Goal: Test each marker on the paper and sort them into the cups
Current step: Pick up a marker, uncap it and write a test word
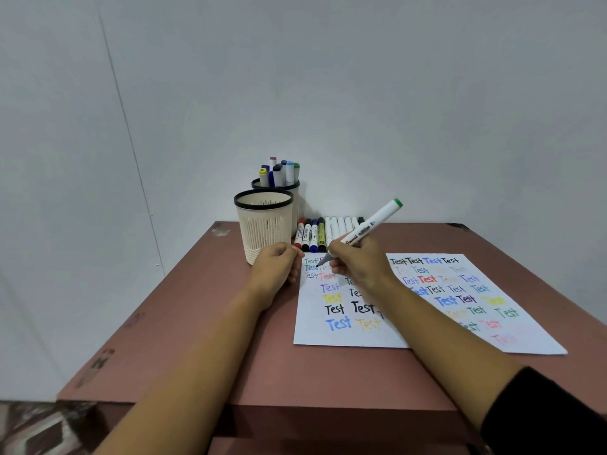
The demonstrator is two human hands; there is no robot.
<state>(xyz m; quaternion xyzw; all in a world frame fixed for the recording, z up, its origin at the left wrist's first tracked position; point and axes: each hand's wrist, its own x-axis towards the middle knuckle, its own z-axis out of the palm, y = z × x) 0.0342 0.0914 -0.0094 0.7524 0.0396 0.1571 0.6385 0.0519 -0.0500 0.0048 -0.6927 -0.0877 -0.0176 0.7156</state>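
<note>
Left of centre, a beige slotted plastic front cup (264,224) and its twin rear cup (294,195) are standing, the rear one holding roughly seven markers (278,174). The left hand (276,267) is curling at the white paper's (345,333) corner, and I cannot tell whether it is holding anything. About ten loose markers (323,233) are lying behind. The right hand (361,267) is gripping a white green-ended marker (374,226), its tip touching the paper.

This is a plain indoor writing corner, in a home or a small office; which of the two cannot be told. A small reddish-brown table (328,372), scuffed along its left edge, stands against bare pale walls (361,93), one with a vertical seam (124,119). Stationery sets the tone: a beige slotted cup (264,224), a second cup (297,205) stuffed with pens, a row of markers (328,231), and a paper (345,333) covered in coloured "Test" words. Patterned floor (33,428) shows at the lower left
</note>
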